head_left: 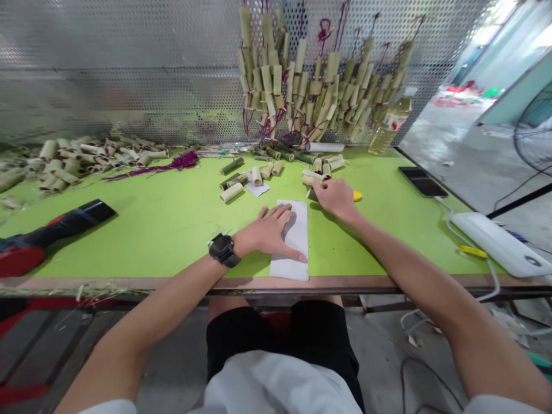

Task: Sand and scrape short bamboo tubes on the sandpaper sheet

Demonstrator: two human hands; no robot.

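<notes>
A white folded paper (294,267) lies at the table's near edge. My left hand (276,230) rests on it with fingers spread, a black watch on the wrist. To the right and farther back, my right hand (335,196) is closed beside a small group of cut bamboo pieces (326,169). What its fingers hold, if anything, is hidden. A yellow object (357,196) shows just right of that hand. More short bamboo pieces (232,192) lie left of the paper's far end, some on a small white scrap (260,187).
Bamboo pieces (64,164) are heaped at the back left near purple string (183,161). A black and red tool (64,227) lies left. Strung bamboo (302,86) hangs at the back. A bottle (390,125), phone (422,181) and white power bank (502,243) are on the right.
</notes>
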